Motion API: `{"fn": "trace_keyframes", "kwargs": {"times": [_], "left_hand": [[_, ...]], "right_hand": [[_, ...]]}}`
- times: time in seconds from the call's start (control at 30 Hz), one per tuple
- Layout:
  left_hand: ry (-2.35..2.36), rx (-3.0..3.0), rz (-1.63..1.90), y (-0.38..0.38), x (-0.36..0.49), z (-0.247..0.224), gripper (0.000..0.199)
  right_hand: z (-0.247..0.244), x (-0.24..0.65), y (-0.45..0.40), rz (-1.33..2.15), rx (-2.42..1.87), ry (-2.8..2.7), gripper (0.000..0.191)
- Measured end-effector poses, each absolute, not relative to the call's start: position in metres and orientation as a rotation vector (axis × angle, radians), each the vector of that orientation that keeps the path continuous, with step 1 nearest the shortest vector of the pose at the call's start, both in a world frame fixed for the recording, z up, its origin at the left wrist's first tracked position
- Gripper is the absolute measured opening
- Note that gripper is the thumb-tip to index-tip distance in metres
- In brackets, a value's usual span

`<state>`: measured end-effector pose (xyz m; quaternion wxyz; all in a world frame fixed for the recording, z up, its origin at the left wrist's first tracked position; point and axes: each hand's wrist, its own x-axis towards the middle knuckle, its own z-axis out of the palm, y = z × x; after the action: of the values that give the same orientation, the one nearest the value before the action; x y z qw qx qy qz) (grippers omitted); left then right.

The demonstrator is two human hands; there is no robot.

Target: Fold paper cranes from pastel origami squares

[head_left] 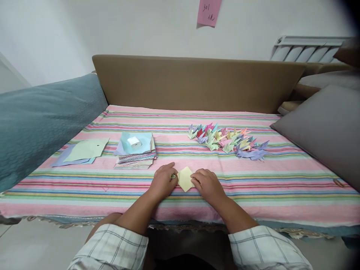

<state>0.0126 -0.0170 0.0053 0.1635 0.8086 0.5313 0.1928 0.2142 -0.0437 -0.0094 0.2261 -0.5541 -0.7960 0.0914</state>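
Observation:
Between my hands lies a small folded piece of pale yellow paper, flat on the striped cloth. My left hand pinches its left edge between thumb and fingers. On the opposite side, my right hand grips the right edge the same way. Part of each edge is hidden under the fingertips. Beyond my right hand sits a cluster of folded paper cranes in many colours.
Left of my hands stands a stack of coloured paper with a small white box on top. Loose green and purple sheets lie farther left. A teal cushion borders the left side, a grey cushion the right.

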Motion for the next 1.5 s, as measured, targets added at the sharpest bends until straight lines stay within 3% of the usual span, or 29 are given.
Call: {"fn": "trace_keyframes", "kwargs": {"times": [0.6, 0.93, 1.1, 1.33, 1.5], "left_hand": [[1.430, 2.244, 0.490, -0.009, 0.040, 0.010, 0.022], [1.369, 2.239, 0.485, -0.005, 0.049, 0.015, 0.027], [1.326, 2.251, 0.550, 0.001, 0.046, 0.013, 0.024], [1.408, 2.176, 0.589, 0.008, 0.048, 0.010, 0.028], [1.400, 2.080, 0.668, 0.006, 0.050, 0.009, 0.042]], "right_hand": [[-0.012, 0.229, -0.039, 0.426, -1.435, -2.226, 0.030], [-0.006, 0.229, -0.038, 0.510, -1.452, -2.188, 0.021], [-0.010, 0.230, -0.039, 0.490, -1.407, -2.177, 0.028], [-0.009, 0.230, -0.039, 0.514, -1.433, -2.173, 0.030], [-0.008, 0.229, -0.040, 0.512, -1.443, -2.158, 0.029]]}}
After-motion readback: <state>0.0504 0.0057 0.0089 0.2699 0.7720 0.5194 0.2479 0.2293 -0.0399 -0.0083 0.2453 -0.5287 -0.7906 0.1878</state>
